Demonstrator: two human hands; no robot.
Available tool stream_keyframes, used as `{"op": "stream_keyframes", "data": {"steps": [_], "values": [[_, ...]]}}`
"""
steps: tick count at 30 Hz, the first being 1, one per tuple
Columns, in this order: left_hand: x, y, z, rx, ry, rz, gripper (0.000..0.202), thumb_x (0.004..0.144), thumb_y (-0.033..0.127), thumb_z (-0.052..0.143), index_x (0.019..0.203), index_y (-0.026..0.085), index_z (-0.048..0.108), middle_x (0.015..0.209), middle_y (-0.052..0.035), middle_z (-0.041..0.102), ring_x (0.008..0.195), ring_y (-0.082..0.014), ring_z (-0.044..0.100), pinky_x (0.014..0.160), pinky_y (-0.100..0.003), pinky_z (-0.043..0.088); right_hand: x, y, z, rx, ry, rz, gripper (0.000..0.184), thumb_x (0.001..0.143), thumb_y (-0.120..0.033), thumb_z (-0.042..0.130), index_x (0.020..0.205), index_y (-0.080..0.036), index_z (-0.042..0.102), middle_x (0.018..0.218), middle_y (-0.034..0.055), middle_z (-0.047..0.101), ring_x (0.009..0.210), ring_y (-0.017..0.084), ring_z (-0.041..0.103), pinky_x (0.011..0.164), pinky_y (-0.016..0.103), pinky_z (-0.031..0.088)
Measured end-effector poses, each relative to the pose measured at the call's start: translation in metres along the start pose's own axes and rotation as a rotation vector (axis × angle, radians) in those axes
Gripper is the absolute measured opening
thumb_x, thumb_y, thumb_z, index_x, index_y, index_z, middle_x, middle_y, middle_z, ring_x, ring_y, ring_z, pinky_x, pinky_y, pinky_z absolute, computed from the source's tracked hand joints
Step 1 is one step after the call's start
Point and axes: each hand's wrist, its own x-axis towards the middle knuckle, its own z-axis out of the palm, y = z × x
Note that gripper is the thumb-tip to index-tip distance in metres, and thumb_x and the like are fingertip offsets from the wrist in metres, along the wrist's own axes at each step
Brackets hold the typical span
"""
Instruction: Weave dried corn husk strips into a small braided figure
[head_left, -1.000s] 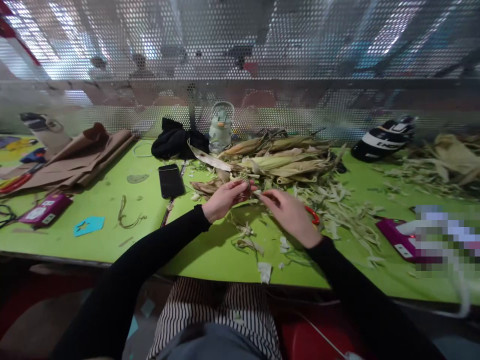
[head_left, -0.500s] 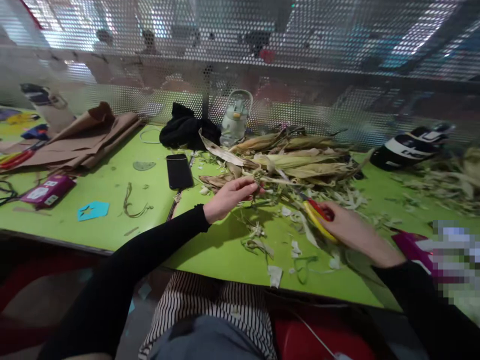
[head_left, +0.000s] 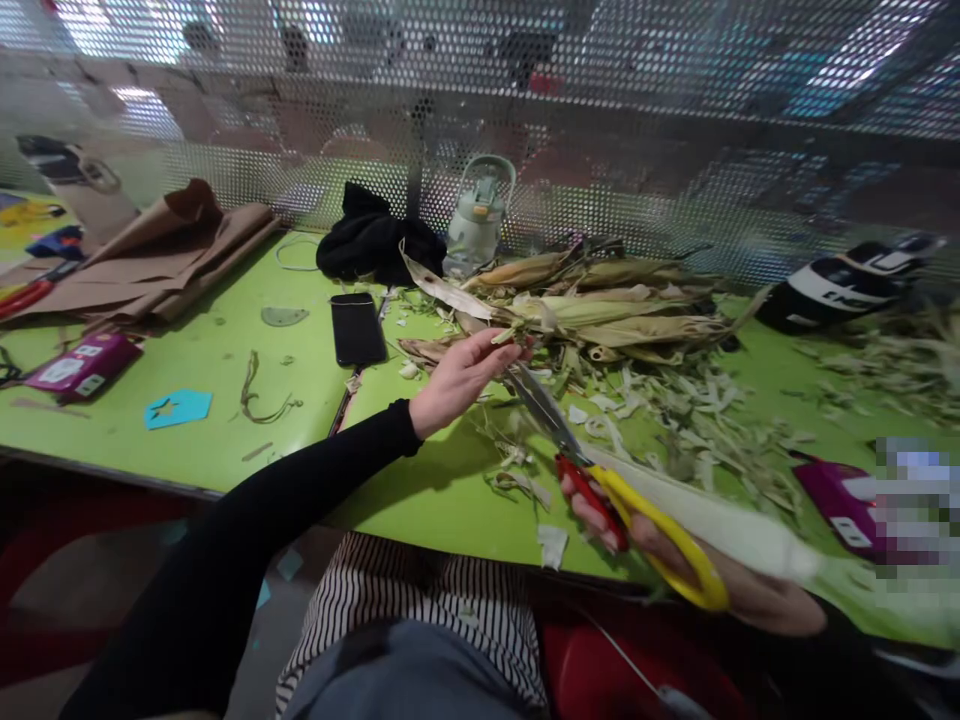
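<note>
My left hand (head_left: 466,378) is closed, its fingertips pinching a small greenish piece of corn husk (head_left: 510,335) above the table. In my right hand (head_left: 652,545) are scissors (head_left: 559,425) with one red and one yellow handle, the blades pointing up and left to just below the left fingertips. A long pale husk strip (head_left: 712,510), blurred, lies along the top of the right hand and wrist; whether it is held cannot be made out. Beyond the hands lies a heap of dried corn husks (head_left: 600,310), with cut shreds (head_left: 697,410) scattered in front of it.
A black phone (head_left: 358,330), black cloth (head_left: 375,245) and a pale green bottle (head_left: 477,220) stand behind my left hand. Brown paper (head_left: 172,260) and a purple box (head_left: 86,367) lie left. A black bottle (head_left: 832,290) lies right, near another purple box (head_left: 836,500). Perforated metal screen (head_left: 300,140) closes the back.
My right hand with the scissors has moved down and turned, so the blades now point toward my left fingertips. A pale strip now shows beside it. The view has tilted slightly downward.
</note>
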Motion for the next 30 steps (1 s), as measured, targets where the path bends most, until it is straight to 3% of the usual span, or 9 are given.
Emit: {"op": "stream_keyframes", "data": {"steps": [5, 10, 15, 20, 26, 30], "values": [[0.003, -0.007, -0.003, 0.028, 0.007, -0.007, 0.017, 0.094, 0.027, 0.061, 0.09, 0.014, 0.071, 0.088, -0.004, 0.072, 0.085, -0.0152, 0.064, 0.084, -0.029, 0.046, 0.033, -0.018, -0.007, 0.08, -0.111, 0.018, 0.08, 0.072, -0.086, 0.058, 0.119, -0.021, 0.058, 0.081, 0.0004, 0.05, 0.063, 0.013, 0.043, 0.06, 0.031, 0.04], [0.004, -0.01, -0.005, 0.03, 0.039, -0.023, 0.016, 0.094, 0.017, 0.057, 0.083, 0.014, 0.069, 0.084, -0.0031, 0.07, 0.082, -0.0148, 0.064, 0.082, -0.029, 0.047, 0.046, -0.01, -0.011, 0.121, -0.139, 0.014, 0.075, 0.075, -0.082, 0.061, 0.12, -0.023, 0.052, 0.084, -0.0003, 0.049, 0.062, 0.012, 0.04, 0.059, 0.029, 0.037], [0.003, -0.011, -0.007, 0.055, 0.038, -0.028, 0.016, 0.094, 0.016, 0.056, 0.091, 0.013, 0.071, 0.088, -0.0039, 0.072, 0.089, -0.017, 0.067, 0.085, -0.03, 0.048, 0.052, -0.01, -0.01, 0.202, -0.139, 0.077, 0.071, 0.066, -0.078, 0.072, 0.108, -0.023, 0.056, 0.077, -0.0033, 0.045, 0.057, 0.009, 0.034, 0.051, 0.025, 0.028], [0.005, -0.017, -0.009, 0.019, 0.051, -0.045, 0.013, 0.092, 0.015, 0.06, 0.097, 0.014, 0.071, 0.089, -0.004, 0.074, 0.093, -0.0184, 0.069, 0.091, -0.034, 0.048, 0.056, -0.009, -0.011, 0.161, -0.144, 0.101, 0.059, 0.07, -0.07, 0.073, 0.101, -0.023, 0.055, 0.072, -0.0059, 0.042, 0.054, 0.007, 0.03, 0.048, 0.022, 0.025], [0.003, -0.017, -0.007, 0.033, 0.043, -0.068, 0.015, 0.09, 0.021, 0.064, 0.101, 0.014, 0.071, 0.089, -0.0043, 0.074, 0.097, -0.0203, 0.068, 0.092, -0.035, 0.047, 0.06, -0.011, -0.009, 0.12, -0.055, 0.243, 0.044, 0.061, -0.047, 0.073, 0.092, -0.022, 0.054, 0.061, -0.0092, 0.04, 0.046, 0.005, 0.03, 0.044, 0.02, 0.024], [0.001, -0.01, -0.004, 0.054, 0.029, -0.076, 0.018, 0.088, 0.027, 0.068, 0.1, 0.014, 0.072, 0.091, -0.0049, 0.073, 0.092, -0.0191, 0.066, 0.087, -0.033, 0.046, 0.057, -0.02, -0.003, 0.06, 0.02, 0.263, 0.037, 0.063, -0.051, 0.068, 0.082, -0.022, 0.054, 0.052, -0.0096, 0.037, 0.041, 0.006, 0.03, 0.041, 0.02, 0.022]]}}
